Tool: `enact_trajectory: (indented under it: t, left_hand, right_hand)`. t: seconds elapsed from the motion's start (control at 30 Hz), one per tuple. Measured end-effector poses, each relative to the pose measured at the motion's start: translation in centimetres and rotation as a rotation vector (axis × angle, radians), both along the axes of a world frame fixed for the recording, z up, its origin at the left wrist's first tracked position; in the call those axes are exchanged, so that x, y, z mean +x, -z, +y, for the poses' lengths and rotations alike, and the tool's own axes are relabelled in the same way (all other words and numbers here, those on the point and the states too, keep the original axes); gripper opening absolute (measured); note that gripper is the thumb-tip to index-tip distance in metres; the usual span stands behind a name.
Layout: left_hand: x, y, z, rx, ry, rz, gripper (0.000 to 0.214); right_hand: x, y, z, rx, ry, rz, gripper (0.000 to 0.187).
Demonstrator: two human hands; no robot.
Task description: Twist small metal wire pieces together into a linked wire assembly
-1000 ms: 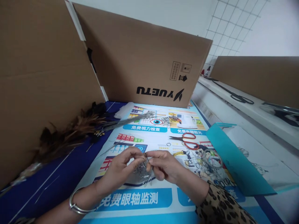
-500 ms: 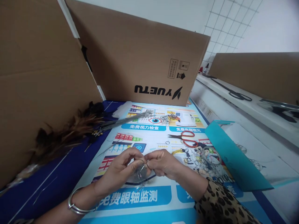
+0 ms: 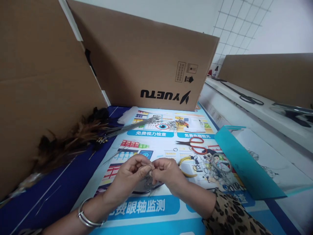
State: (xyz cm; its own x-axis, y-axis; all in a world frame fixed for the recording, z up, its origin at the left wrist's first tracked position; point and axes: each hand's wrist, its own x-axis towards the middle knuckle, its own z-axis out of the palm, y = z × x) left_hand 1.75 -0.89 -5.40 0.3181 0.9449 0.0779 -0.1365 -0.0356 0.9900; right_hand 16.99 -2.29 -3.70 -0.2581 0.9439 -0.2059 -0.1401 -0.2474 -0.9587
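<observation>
The left hand (image 3: 137, 172) and right hand (image 3: 167, 173) meet, thumbs and forefingers pinched tight on a small, wispy grey wire piece (image 3: 148, 183). It hangs just below the fingertips, thin and tangled, though fingers and blur hide its exact form. Right of the right hand lies a loose silvery wire heap (image 3: 215, 173); farther right, an open turquoise-walled box (image 3: 244, 169) with pale inside holds fine dark wire pieces (image 3: 269, 172).
</observation>
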Motion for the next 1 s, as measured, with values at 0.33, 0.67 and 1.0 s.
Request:
enact_trajectory:
  t: [0.33,0.67,1.0]
  left_hand:
    - [0.2,0.1,0.3,-0.204,0.068,-0.188,0.016]
    - [-0.8,0.5,1.4,0.026,0.013,0.148,0.02]
    - [-0.3,-1.2,1.0,0.32,0.26,0.539,0.023]
  right_hand:
    - [-0.2,0.7,0.1,-0.057,0.071,0.056,0.011]
    - [0.2,0.4,0.2,0.083,0.003,-0.11,0.01]
    - [0.9,0.0,-0.2,0.342,0.046,-0.482,0.009]
